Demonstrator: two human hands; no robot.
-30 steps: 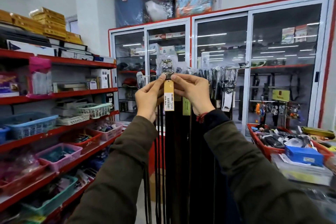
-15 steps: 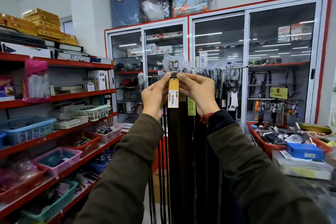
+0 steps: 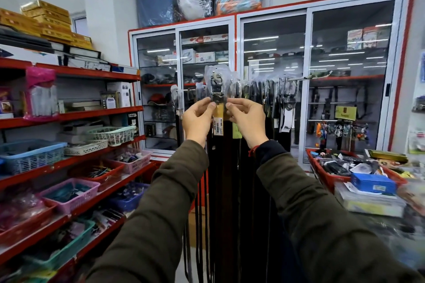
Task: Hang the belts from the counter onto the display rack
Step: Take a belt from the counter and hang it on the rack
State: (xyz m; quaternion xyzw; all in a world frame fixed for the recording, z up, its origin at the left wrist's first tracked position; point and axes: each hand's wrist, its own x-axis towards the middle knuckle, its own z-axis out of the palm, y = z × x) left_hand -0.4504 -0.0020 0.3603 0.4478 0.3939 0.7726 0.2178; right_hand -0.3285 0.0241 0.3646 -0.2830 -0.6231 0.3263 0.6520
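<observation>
A dark belt (image 3: pixel 224 167) hangs straight down in front of me, its metal buckle (image 3: pixel 215 89) wrapped in clear plastic and a yellow price tag (image 3: pixel 219 122) just under it. My left hand (image 3: pixel 198 119) pinches the belt's top from the left and my right hand (image 3: pixel 248 119) pinches it from the right, both at buckle height. Behind the buckle runs the display rack's rail (image 3: pixel 296 78), crowded with several dark hanging belts (image 3: pixel 269 99). Whether the buckle is hooked over the rail is hidden.
Red shelves (image 3: pixel 69 158) with plastic baskets line the left side. A glass-door cabinet (image 3: pixel 271 80) stands behind the rack. At the right, a counter holds a red tray (image 3: pixel 322 167) of small goods and a blue box (image 3: pixel 372 182).
Both hands have held the belt's top throughout. The buckle sits slightly higher against the rail, and my fingers have drawn apart a little, showing more of the tag.
</observation>
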